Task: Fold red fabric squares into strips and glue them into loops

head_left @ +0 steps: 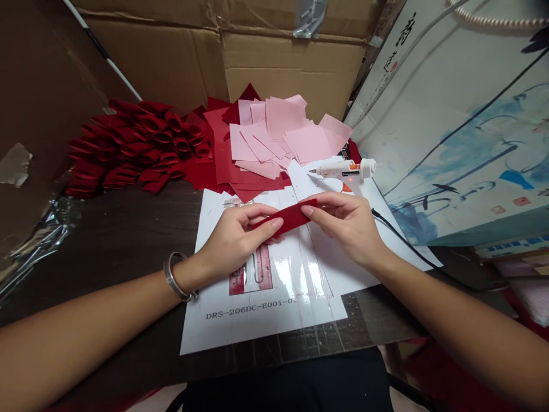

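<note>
My left hand point(235, 237) and my right hand point(343, 224) both pinch a narrow strip of red fabric point(288, 217), one at each end, and the strip bends slightly between them. Both hands hover over laminated printed sheets point(283, 289). Just beyond my right hand lies a white and orange hot glue gun point(344, 169). Farther back is a loose pile of pink paper squares point(283, 134) on top of darker red fabric squares point(223, 166). To their left lies a heap of folded red fabric loops point(137, 143). A metal bangle point(175, 276) circles my left wrist.
The sheets rest on a dark wooden table point(128, 229). A black cable point(412, 252) runs from the glue gun's side toward the right. Cardboard point(223, 57) stands behind, a blue ink-painted board point(463, 143) at right, crumpled plastic point(38, 240) at left.
</note>
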{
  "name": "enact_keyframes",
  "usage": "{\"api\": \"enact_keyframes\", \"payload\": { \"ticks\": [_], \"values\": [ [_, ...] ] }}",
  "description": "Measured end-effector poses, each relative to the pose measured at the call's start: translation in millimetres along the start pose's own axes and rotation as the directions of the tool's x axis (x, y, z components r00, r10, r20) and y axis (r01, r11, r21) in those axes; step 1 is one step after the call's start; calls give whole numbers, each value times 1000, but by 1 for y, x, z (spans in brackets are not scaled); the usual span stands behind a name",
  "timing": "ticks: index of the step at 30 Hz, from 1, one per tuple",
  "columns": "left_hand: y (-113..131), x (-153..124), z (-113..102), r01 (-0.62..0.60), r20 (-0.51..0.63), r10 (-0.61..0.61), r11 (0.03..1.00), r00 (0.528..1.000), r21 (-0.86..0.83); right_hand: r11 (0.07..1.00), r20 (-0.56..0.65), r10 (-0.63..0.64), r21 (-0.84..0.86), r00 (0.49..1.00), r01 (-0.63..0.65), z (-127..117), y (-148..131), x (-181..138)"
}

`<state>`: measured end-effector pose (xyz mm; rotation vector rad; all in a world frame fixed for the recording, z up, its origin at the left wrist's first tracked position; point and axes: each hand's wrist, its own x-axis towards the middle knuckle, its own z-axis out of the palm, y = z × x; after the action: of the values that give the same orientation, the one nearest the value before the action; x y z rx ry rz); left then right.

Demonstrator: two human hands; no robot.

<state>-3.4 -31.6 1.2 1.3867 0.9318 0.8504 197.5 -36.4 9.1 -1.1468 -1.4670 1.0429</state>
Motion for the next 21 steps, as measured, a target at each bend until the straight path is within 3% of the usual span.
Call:
{"api": "enact_keyframes", "payload": {
  "ticks": [7, 11, 17, 21],
  "values": [
    [-3, 1, 0, 24, -11, -25, 998, 1000, -53, 955, 125, 188, 206, 974, -211, -2, 0, 0],
    [-2, -2, -1, 2, 78, -4, 1000, 997, 24, 969, 148, 154, 172, 977, -179, -1, -2, -1],
    [0, -2, 2, -51, 63, 49, 998, 997, 24, 987, 244, 111, 84, 963, -135, 5, -5, -5],
    [-1, -2, 2, -36, 67, 35, 999, 997, 13, 981, 183, 131, 119, 974, -154, 5, -4, -6]
  ]
}}
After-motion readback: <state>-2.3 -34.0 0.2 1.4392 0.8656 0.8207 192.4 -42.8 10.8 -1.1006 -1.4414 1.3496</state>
